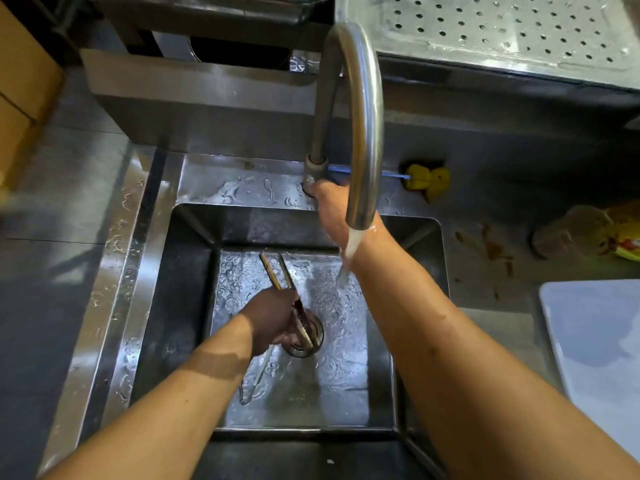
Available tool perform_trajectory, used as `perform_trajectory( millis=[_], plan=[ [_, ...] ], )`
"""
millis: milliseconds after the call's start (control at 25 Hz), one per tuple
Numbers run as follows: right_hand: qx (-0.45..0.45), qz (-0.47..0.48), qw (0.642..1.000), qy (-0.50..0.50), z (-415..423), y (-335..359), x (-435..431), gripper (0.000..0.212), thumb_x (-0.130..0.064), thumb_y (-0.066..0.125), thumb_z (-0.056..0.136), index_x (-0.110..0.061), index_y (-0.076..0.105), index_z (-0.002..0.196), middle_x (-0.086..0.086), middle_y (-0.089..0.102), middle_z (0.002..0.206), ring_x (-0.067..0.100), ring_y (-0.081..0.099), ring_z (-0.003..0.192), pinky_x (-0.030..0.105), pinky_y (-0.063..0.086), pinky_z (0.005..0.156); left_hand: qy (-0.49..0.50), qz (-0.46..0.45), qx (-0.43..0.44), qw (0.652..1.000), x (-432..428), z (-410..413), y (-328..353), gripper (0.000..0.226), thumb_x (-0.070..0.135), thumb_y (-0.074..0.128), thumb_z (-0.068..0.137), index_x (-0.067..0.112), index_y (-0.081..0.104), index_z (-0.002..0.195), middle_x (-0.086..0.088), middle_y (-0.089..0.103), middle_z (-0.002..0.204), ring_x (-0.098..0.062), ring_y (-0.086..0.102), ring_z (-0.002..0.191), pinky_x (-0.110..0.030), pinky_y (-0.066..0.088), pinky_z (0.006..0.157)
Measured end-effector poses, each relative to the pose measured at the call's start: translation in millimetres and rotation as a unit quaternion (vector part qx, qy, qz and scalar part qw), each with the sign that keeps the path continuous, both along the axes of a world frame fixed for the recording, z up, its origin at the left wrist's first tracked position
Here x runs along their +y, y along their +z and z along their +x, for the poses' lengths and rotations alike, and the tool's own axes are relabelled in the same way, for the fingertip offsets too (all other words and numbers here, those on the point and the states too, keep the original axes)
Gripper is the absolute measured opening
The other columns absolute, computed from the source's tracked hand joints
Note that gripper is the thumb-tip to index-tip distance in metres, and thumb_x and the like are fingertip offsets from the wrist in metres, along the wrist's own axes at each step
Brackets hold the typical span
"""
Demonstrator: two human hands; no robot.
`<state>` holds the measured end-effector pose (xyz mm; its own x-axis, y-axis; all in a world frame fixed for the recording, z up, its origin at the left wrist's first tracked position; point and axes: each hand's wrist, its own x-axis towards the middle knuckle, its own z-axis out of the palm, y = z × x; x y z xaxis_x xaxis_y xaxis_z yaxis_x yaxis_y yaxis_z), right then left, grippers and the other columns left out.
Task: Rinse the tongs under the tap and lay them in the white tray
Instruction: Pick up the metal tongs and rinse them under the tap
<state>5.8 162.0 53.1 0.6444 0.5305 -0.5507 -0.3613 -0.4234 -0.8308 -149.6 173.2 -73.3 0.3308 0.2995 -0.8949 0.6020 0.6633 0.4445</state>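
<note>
Left hand (273,317) is doing the holding here. Its grip is clamped round the middle of the long, slim metal tongs (270,271), fingers curled tight around them. The tongs are sitting low inside the square stainless steel sink (180,289), with two arms sticking out of the fist toward 11 o'clock and the other end lying over the round drain (317,336) near the basin's middle.

Right hand (329,209) is reaching to 12 o'clock, at the foot of the tall curved steel tap (363,116). The spout is covering the fingers, so I can't tell if that grip is together or apart. Water (349,251) is pouring from the spout and hitting the right wrist, coming down on the 2 o'clock side of the tongs, not on them.

The flat white tray (595,341) is lying on the steel table (485,209) out at 4 o'clock, well apart from the tongs. A yellow sponge (427,181) is sitting at 1 o'clock near the tap.
</note>
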Motion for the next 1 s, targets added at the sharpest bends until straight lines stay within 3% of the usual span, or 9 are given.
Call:
perform_trajectory(
  millis=[80,160,240,280,360,440,520,720,1000],
  plan=[
    [-0.057,-0.01,0.997,0.056,7.3,3.5,6.2,0.034,-0.009,0.067,0.097,-0.016,0.054,0.065,-0.015,0.051,0.04,-0.002,0.047,0.036,0.01,0.036,0.039,-0.083,0.067,0.045,0.993,0.7,-16.0,-17.1,0.04,0.032,0.044,0.108,-0.004,0.06,0.117,-0.016,0.075,0.087,-0.031,0.073,0.071,-0.037,0.059,0.062],
    [-0.13,-0.043,0.985,0.102,20.3,1.3,-0.4,0.027,-0.022,0.072,0.093,-0.022,0.058,0.07,-0.014,0.059,0.054,0.003,0.054,0.051,0.018,0.042,0.053,-0.189,0.155,0.12,0.962,4.2,-31.8,-33.6,0.067,0.056,0.037,0.107,-0.005,0.056,0.126,-0.025,0.072,0.111,-0.038,0.072,0.096,-0.043,0.06,0.083],
    [-0.239,-0.124,0.948,0.171,33.3,-7.8,-19.3,0.01,-0.036,0.068,0.095,-0.026,0.066,0.093,-0.008,0.071,0.088,0.013,0.064,0.079,0.018,0.044,0.069,-0.266,0.212,0.207,0.917,8.7,-43.5,-45.7,0.082,0.069,0.023,0.102,0.002,0.053,0.138,-0.026,0.067,0.128,-0.04,0.068,0.111,-0.041,0.056,0.087],
    [-0.286,-0.192,0.912,0.221,38.1,-13.7,-29.7,0.023,-0.037,0.065,0.096,-0.026,0.065,0.116,-0.001,0.072,0.115,0.021,0.066,0.103,0.022,0.045,0.081,-0.295,0.23,0.233,0.898,9.4,-47.5,-52.8,0.077,0.067,0.017,0.103,0.011,0.049,0.147,-0.024,0.064,0.133,-0.04,0.067,0.113,-0.039,0.053,0.084],
    [-0.346,-0.297,0.839,0.297,46.0,-28.3,-46.9,0.06,-0.032,0.062,0.097,-0.022,0.041,0.152,0.009,0.044,0.16,0.033,0.043,0.144,0.04,0.04,0.113,-0.322,0.24,0.247,0.882,10.3,-50.6,-65.6,0.064,0.057,0.017,0.106,0.021,0.04,0.154,-0.021,0.059,0.14,-0.039,0.065,0.117,-0.037,0.044,0.078],
    [-0.378,-0.321,0.791,0.358,49.6,-41.2,-55.0,0.076,-0.026,0.063,0.096,-0.021,0.025,0.162,0.015,0.019,0.171,0.039,0.022,0.155,0.049,0.025,0.125,-0.303,0.224,0.269,0.886,10.5,-52.7,-77.3,0.065,0.062,0.027,0.105,0.012,0.044,0.142,-0.021,0.06,0.143,-0.04,0.063,0.122,-0.036,0.042,0.078],
    [-0.385,-0.339,0.755,0.409,51.9,-53.7,-59.3,0.086,-0.03,0.062,0.098,-0.023,0.011,0.166,0.016,0.004,0.174,0.04,0.009,0.158,0.047,0.017,0.129,-0.296,0.223,0.293,0.881,11.8,-53.5,-88.7,0.066,0.065,0.04,0.101,0.009,0.044,0.136,-0.019,0.06,0.144,-0.04,0.061,0.127,-0.038,0.045,0.082],
    [-0.381,-0.356,0.732,0.439,63.8,-77.3,-59.9,0.103,-0.048,0.064,0.095,-0.026,-0.007,0.166,0.007,-0.018,0.174,0.038,-0.004,0.16,0.046,0.011,0.129,-0.293,0.246,0.305,0.872,18.3,-52.2,-123.7,0.066,0.061,0.062,0.093,0.011,0.051,0.134,-0.017,0.06,0.143,-0.037,0.061,0.129,-0.038,0.05,0.095],
    [-0.408,-0.352,0.704,0.463,85.2,-97.3,-55.7,0.11,-0.066,0.054,0.08,-0.03,-0.006,0.164,0.015,-0.01,0.174,0.04,-0.008,0.159,0.046,-0.001,0.125,-0.264,0.247,0.308,0.88,19.4,-53.9,-150.5,0.062,0.058,0.066,0.089,0.014,0.056,0.131,-0.014,0.062,0.141,-0.036,0.061,0.129,-0.041,0.05,0.1]
  ],
)
